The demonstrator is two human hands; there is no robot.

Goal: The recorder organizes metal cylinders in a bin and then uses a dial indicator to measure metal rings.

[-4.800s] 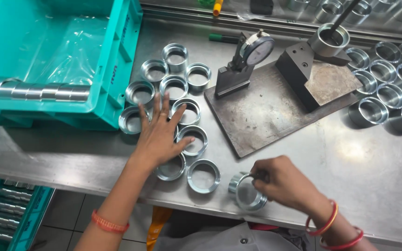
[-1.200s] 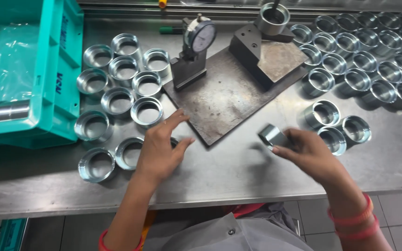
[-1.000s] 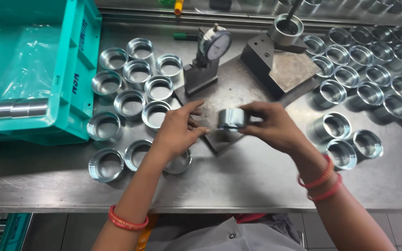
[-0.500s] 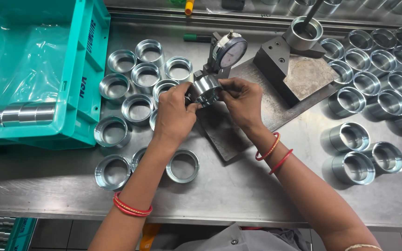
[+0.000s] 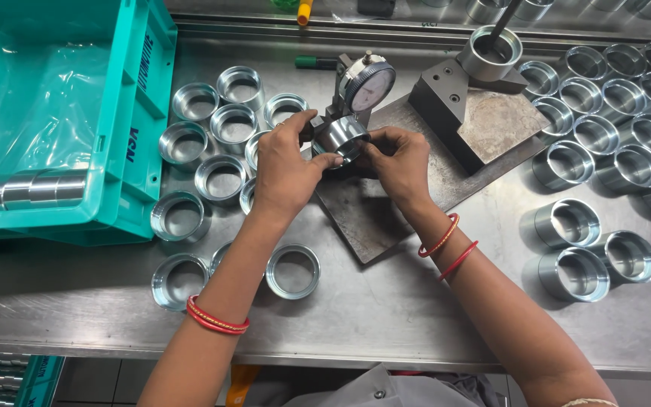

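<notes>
Both hands hold one shiny metal ring (image 5: 343, 136) under the dial gauge (image 5: 368, 87), which stands on a dark steel plate (image 5: 386, 203). My left hand (image 5: 288, 162) grips the ring's left side with thumb and fingers. On its right side my right hand (image 5: 397, 158) pinches the ring. The ring sits against the gauge's base, directly below the round dial face.
A group of metal rings (image 5: 212, 139) lies left of the plate, beside a teal crate (image 5: 141, 113) lined with plastic. More rings (image 5: 612, 113) cover the right side. A grey block (image 5: 446, 102) carries another ring (image 5: 491, 53). The steel table edge (image 5: 340, 354) runs along the front.
My right hand carried a ring from the right side to the centre, my left hand joined it, and both brought the ring up under the dial gauge.
</notes>
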